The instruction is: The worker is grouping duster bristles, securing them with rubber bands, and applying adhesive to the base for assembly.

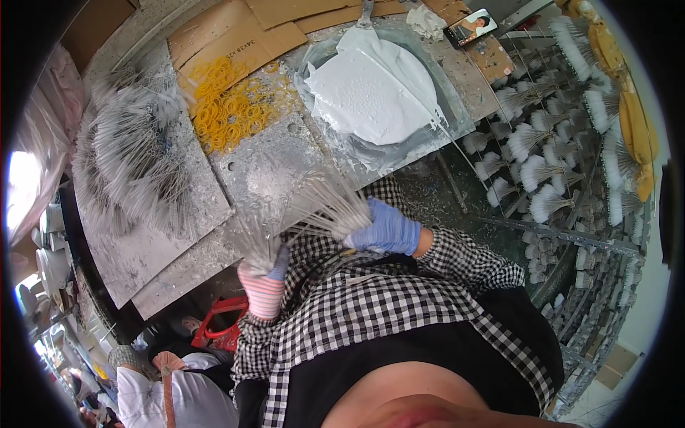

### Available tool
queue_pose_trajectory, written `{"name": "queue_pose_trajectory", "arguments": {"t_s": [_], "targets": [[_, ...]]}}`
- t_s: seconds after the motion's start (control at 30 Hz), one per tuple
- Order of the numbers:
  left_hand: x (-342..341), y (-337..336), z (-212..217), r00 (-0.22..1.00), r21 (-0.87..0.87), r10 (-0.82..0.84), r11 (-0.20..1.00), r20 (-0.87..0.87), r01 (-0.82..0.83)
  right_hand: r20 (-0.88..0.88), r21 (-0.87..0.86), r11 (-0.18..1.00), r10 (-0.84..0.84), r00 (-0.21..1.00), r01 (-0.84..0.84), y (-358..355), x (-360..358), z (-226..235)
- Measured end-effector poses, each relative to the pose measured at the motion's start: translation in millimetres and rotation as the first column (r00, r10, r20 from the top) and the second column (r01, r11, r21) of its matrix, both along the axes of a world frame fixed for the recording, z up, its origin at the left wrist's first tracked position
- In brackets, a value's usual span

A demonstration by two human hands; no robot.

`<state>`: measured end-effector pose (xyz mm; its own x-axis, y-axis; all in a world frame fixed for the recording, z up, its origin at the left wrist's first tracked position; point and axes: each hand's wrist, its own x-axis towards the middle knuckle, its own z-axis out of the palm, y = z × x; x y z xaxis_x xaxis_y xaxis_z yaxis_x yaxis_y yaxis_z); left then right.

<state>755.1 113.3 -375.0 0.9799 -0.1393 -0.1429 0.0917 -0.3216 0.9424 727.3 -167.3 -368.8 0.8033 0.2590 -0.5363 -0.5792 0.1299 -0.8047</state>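
the right hand [385, 228] grips a fan of thin sticks [325, 203] just over the worktop [264, 167]. the left hand [262, 282] holds another bunch [253, 246] just beside it. behind the right hand lies the basin of paste [371, 93]; behind the left hand, rubber bands [228, 107]. left of both, a heap of sticks [132, 153]. right, racks of dipped bunches [542, 171].

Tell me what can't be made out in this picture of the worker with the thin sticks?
- Left hand: its fingers, hidden by the fanned sticks and a striped glove.
- Right hand: its palm is turned away, so how it grips the sticks is unclear.
- Phone: its screen is too small to make out.
- Person at the lower left: cut off by the dark rim.
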Motion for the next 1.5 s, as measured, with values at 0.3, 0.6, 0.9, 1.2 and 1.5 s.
{"name": "queue_pose_trajectory", "arguments": {"t_s": [0.3, 0.6, 0.9, 1.2, 1.5], "targets": [[1.1, -6.9, 13.5, 0.864, -0.35, -0.117, 0.934, -0.491, -0.073, 0.15, -0.027, 0.995, -0.092, 0.984, 0.097, 18.4, -1.2, -14.8], [-27.0, -60.7, -116.7, 0.457, -0.561, -0.546, 0.029, -0.702, -0.827, 0.061, -0.022, 1.0, 0.006, 0.998, -0.004, 65.8, 1.2, -49.6], [-40.9, -55.6, -48.1, 0.912, 0.058, -0.396, 0.913, -0.103, 0.403, -0.021, 0.166, 0.985, 0.046, 0.999, -0.041, 57.6, 2.5, -54.2], [-64.4, -52.3, -71.8, 0.727, -0.518, -0.217, 0.827, -0.652, -0.218, 0.035, 0.099, 0.987, 0.126, 0.991, -0.128, 60.8, 3.2, -19.1], [-3.6, -15.0, -18.9, 0.801, -0.654, -0.433, 0.753, -0.413, 0.07, 0.084, -0.008, 0.927, 0.374, 0.923, -0.375, 36.2, 2.0, -33.8]]}}
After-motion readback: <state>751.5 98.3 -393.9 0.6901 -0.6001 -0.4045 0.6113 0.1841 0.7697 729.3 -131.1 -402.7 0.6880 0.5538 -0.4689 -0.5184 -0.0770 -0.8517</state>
